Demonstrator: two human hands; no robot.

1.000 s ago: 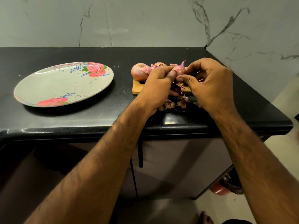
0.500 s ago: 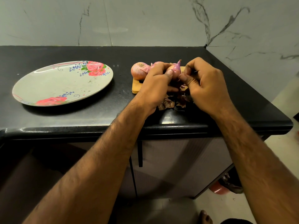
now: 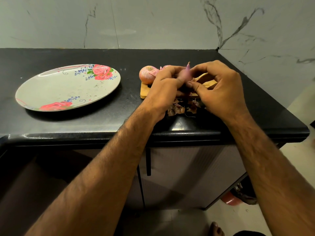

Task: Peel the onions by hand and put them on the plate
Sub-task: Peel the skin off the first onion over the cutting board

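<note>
nearest us on the table [image 3: 129,106] lies a heap of dry skins [image 3: 176,109], just below our wrists. above it our left hand [image 3: 163,89] grips the small onion [image 3: 185,74], fingers curled round its body and its pointed tip sticking up. our right hand [image 3: 219,89] is narrowed to a pinch, thumb and forefinger closed at the onion's lower side, on what we take to be a flap of skin. to peel well here we should keep the left hand firm, draw the flap along the onion from base to tip, and turn the onion a little between pulls so the skin comes off in strips, not crumbs. just beyond the hands lies the wooden board [image 3: 144,92], with an unpeeled onion [image 3: 147,75] at its far left corner. well apart to the left sits the flowered plate [image 3: 68,89]; no onion lies on it yet.
</note>
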